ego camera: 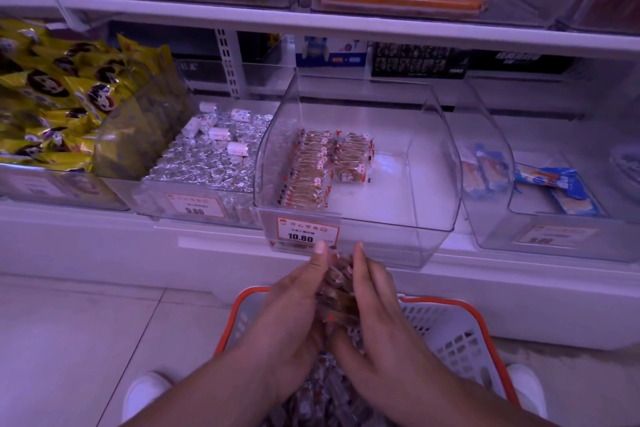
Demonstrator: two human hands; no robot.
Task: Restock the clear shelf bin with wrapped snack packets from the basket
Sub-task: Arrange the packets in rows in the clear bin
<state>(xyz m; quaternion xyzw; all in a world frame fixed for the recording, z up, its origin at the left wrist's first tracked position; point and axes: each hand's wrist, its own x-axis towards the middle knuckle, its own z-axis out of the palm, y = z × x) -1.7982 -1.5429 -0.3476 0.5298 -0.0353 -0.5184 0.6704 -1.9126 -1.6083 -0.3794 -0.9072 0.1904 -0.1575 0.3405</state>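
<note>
The left hand and the right hand face each other palm to palm, fingers straight and pointing at the shelf, pressing between them a stack of clear-wrapped brown snack packets held above the basket. The white plastic lattice basket with an orange rim sits on the pale tiled floor under the forearms, more of the same wrapped packets heaped inside it. Two white shoe tips show either side of the basket.

Just beyond the fingertips stands the clear plastic shelf bin, its front carrying an orange-bordered price tag reading 10.80. Inside, neat rows of matching packets fill the left part; the right part shows bare white bottom.

To its left, a clear bin holds silver foil-wrapped sweets, then yellow snack bags. To its right, a bin holds blue-and-white wrapped packets.
</note>
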